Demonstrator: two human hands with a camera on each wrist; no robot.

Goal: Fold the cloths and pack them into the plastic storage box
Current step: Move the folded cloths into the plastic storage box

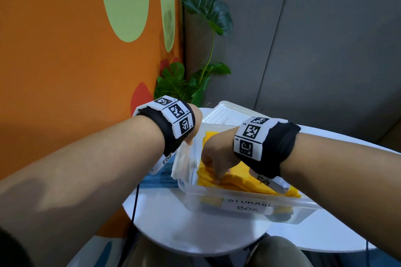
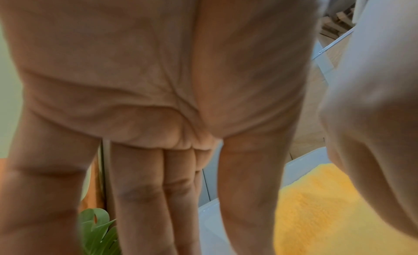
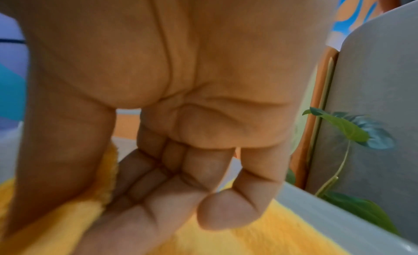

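The clear plastic storage box (image 1: 219,208), labelled in handwriting, stands on a round white table (image 1: 184,232). A yellow cloth (image 1: 240,183) lies folded inside it. My right hand (image 1: 217,176) reaches into the box and pinches a fold of the yellow cloth (image 3: 248,239) between thumb and curled fingers (image 3: 172,196). My left hand (image 1: 192,136) is at the box's far left rim, and its straight fingers (image 2: 144,196) point down beside the rim (image 2: 210,216) and hold nothing. The yellow cloth (image 2: 316,208) shows to their right.
The box's white lid (image 1: 227,112) lies behind the box. A blue cloth (image 1: 158,180) lies on the table left of the box, under my left wrist. A potted plant (image 1: 195,84) stands behind against the orange wall. A black cable (image 1: 134,212) hangs off the table's left edge.
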